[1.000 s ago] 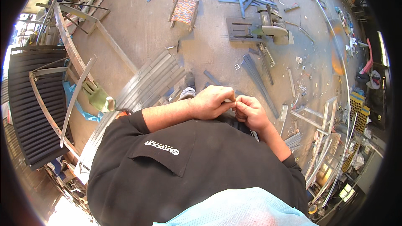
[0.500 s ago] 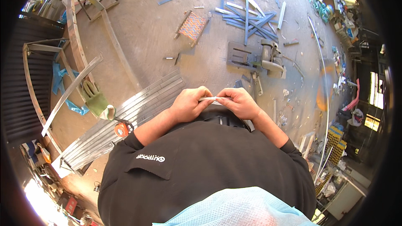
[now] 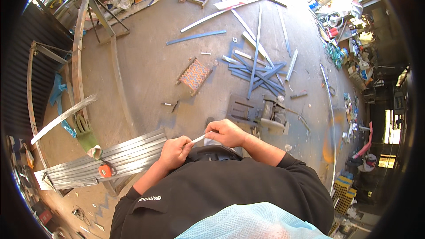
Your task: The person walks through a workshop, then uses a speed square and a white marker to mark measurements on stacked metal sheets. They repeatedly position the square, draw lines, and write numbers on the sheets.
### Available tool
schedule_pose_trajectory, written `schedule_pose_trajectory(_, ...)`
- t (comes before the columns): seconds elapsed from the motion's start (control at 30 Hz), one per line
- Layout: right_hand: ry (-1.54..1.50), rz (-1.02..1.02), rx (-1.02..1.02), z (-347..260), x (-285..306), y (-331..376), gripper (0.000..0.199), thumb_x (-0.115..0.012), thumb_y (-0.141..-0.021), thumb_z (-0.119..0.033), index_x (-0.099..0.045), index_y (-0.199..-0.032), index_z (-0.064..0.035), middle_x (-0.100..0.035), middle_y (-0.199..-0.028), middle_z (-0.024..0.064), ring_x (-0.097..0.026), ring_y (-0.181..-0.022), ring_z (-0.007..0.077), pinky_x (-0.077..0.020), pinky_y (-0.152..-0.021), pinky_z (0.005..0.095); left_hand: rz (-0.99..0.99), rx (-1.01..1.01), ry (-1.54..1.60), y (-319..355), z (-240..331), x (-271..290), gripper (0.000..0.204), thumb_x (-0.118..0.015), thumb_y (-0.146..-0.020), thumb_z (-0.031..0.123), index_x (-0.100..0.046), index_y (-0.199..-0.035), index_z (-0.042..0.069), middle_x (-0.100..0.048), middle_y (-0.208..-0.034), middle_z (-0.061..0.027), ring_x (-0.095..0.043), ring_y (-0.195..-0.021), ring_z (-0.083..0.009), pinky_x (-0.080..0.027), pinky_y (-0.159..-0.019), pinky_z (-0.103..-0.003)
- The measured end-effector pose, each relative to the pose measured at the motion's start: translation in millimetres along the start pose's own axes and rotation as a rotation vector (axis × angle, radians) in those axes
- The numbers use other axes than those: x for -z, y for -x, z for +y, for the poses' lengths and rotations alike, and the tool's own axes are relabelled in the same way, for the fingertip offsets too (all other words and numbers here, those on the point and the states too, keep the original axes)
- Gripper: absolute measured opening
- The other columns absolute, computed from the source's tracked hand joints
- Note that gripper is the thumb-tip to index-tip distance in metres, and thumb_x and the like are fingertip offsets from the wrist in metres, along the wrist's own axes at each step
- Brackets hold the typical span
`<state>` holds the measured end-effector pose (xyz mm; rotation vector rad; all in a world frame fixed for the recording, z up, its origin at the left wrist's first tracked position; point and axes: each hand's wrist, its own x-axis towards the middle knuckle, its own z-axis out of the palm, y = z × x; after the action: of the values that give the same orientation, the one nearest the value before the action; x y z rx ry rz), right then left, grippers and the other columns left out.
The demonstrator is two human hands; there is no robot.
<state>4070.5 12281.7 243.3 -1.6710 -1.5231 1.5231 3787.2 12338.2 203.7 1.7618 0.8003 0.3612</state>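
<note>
A slim white pen-like stick [image 3: 198,139] runs between my hands in front of my waist; its exact kind is too small to make out. My left hand [image 3: 175,151] is closed around its lower end, and my right hand [image 3: 226,132] pinches the upper end, where a dark tip shows. To the left lies a row of silver metal bars [image 3: 133,154] side by side on a stand. An orange tape measure [image 3: 105,171] rests on these bars, with a green work glove [image 3: 85,133] near their far edge.
Ahead on the floor stands a cut-off saw [image 3: 271,114], with a pile of blue metal bars [image 3: 261,76] beyond it. A small stool with a woven seat [image 3: 195,76] is left of the pile. Rusty metal frames [image 3: 79,40] stand at the left, and clutter lines the right side.
My right hand has drawn up and away from my left, so more of the stick shows, now tilted. The view has shifted, showing more floor ahead.
</note>
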Motion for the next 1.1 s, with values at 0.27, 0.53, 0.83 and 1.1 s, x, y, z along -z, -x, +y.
schedule_pose_trajectory(0.27,0.094,-0.107,0.061,71,98,-3,0.04,-0.068,-0.113,-0.039,-0.079,-0.101,-0.0013,-0.076,-0.086,0.0211,-0.07,-0.076,0.0358,-0.0562,-0.077,0.0482,0.057,0.073,-0.106,-76,41,-77,0.021,-0.076,-0.106,0.025,-0.076,-0.102,0.004,-0.075,-0.082,-0.0187,-0.073,-0.075,-0.0415,-0.056,-0.068,-0.047)
schedule_pose_trajectory(0.53,0.057,-0.104,0.011,121,145,-18,0.049,-0.065,-0.114,-0.043,-0.079,-0.097,0.001,-0.072,-0.08,0.0215,-0.064,-0.072,0.0303,-0.0558,-0.076,0.0474,0.02,0.077,-0.144,-142,52,-119,0.018,-0.073,-0.107,0.021,-0.076,-0.115,0.005,-0.076,-0.088,-0.0201,-0.075,-0.08,-0.0421,-0.057,-0.072,-0.047)
schedule_pose_trajectory(0.83,0.076,-0.014,-0.181,186,221,-88,0.051,-0.072,-0.109,-0.047,-0.08,-0.108,0.0028,-0.079,-0.095,0.0247,-0.074,-0.084,0.0304,-0.0593,-0.084,0.0468,0.11,0.319,-0.043,-202,-5,-120,0.024,-0.077,-0.098,0.017,-0.063,-0.11,0.003,-0.075,-0.091,-0.023,-0.074,-0.086,-0.0439,-0.056,-0.077,-0.05)
schedule_pose_trajectory(1.1,0.207,0.027,-0.642,308,320,-128,0.05,-0.077,-0.104,-0.05,-0.08,-0.104,0.0005,-0.079,-0.087,0.013,-0.074,-0.082,0.0255,-0.059,-0.08,0.0428,0.1,0.616,-0.101,-298,-101,-117,0.043,-0.079,-0.1,0.044,-0.069,-0.1,0.002,-0.076,-0.09,-0.0237,-0.075,-0.086,-0.0453,-0.056,-0.076,-0.054)
